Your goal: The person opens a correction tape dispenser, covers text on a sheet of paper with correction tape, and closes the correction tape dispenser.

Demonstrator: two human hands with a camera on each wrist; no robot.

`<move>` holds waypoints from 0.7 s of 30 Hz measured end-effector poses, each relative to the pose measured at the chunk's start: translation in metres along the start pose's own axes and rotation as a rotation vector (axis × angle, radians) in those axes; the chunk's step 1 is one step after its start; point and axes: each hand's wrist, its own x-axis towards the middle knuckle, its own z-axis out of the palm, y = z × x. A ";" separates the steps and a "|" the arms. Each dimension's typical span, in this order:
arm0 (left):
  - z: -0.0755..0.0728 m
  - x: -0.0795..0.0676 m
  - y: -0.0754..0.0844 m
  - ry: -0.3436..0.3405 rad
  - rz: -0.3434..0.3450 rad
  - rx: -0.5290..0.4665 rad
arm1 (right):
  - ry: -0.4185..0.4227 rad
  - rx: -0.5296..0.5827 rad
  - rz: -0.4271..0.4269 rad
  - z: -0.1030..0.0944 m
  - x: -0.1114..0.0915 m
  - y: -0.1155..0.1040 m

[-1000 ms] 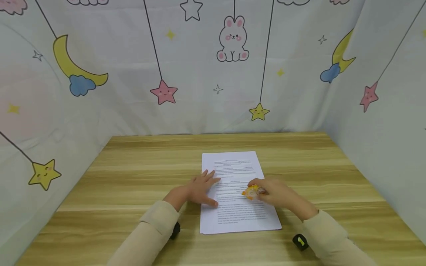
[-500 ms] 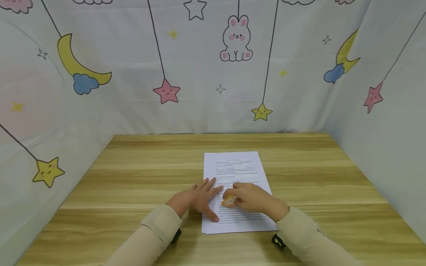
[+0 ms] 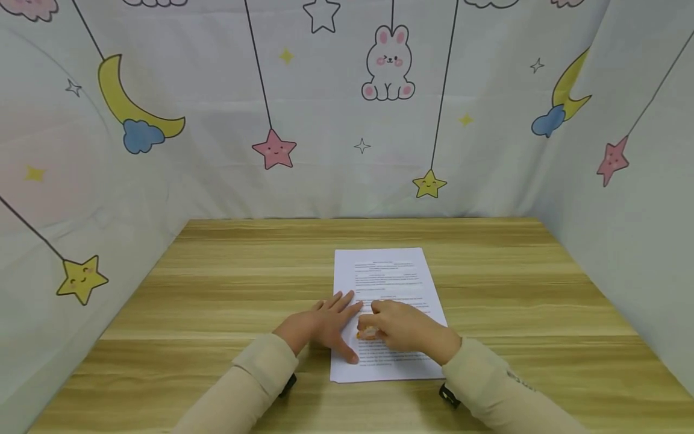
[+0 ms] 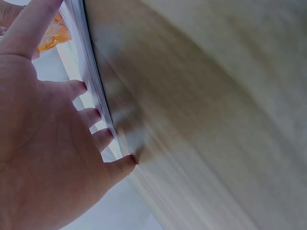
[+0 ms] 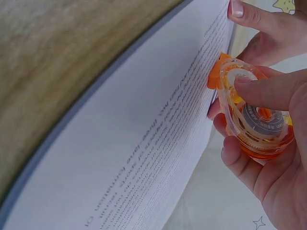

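Note:
A stack of printed paper (image 3: 387, 355) lies on the table. My left hand (image 3: 329, 325) rests spread on its left edge, fingers straight and thumb on the sheet. My right hand (image 3: 403, 325) is over the middle of the page, close beside the left thumb. It grips a clear and orange correction tape dispenser (image 5: 259, 112) between thumb and fingers. In the right wrist view, the dispenser's orange tip points at the lines of text, close to the paper. From the head, fingers hide most of the dispenser. The left wrist view shows only an orange part of it past the left thumb.
The wood-grain table (image 3: 244, 259) extends around the stack. A white curtain (image 3: 325, 193) with printed stars, moons and a rabbit hangs behind and along both sides. Black wrist straps (image 3: 449, 395) show below the cuffs.
My right hand has moved left across the page with the correction tape dispenser, from the right edge to beside my left hand. The left hand has shifted slightly toward me.

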 end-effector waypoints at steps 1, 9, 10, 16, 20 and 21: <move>0.000 0.000 0.000 -0.001 -0.002 0.001 | -0.004 0.000 -0.002 -0.001 0.000 0.000; -0.001 0.000 0.001 -0.001 -0.001 0.020 | -0.045 0.009 -0.036 -0.006 0.003 0.001; -0.001 0.000 0.000 0.001 0.000 0.022 | -0.051 0.006 -0.038 -0.007 0.004 0.001; 0.001 0.000 -0.001 -0.007 -0.003 0.029 | -0.073 -0.005 -0.049 -0.007 0.004 0.001; 0.001 0.001 -0.002 -0.013 0.000 0.016 | -0.078 -0.005 -0.056 -0.008 0.004 0.002; 0.001 0.001 -0.002 -0.015 -0.001 0.012 | -0.082 -0.004 -0.057 -0.009 0.004 0.002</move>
